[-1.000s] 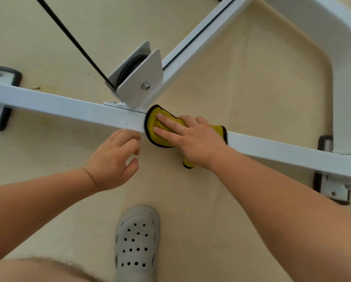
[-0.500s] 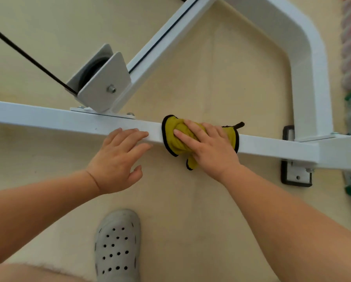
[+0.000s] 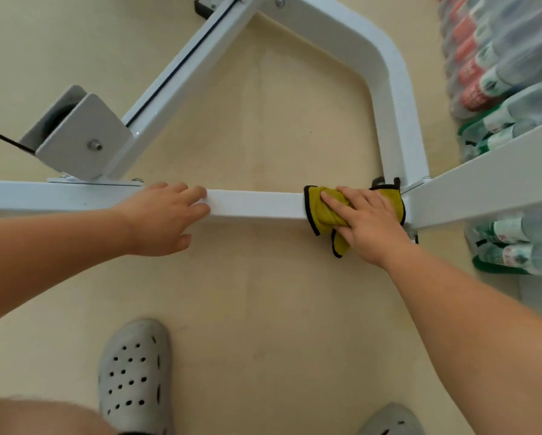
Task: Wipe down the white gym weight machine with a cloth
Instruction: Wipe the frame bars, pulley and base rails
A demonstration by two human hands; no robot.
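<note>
The right hand (image 3: pixel 370 221), fingers flat, presses the cloth (image 3: pixel 321 211) onto the bar (image 3: pixel 257 204). The cloth has slid from the pulley (image 3: pixel 81 136) to the right-end joint (image 3: pixel 414 196). The left hand (image 3: pixel 162 218) rests open on the bar. This span is probably wiped.

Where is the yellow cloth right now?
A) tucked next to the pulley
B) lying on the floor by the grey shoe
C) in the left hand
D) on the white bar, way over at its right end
D: the right hand presses the yellow cloth flat on the white bar at its right end, far from the pulley bracket.
</note>
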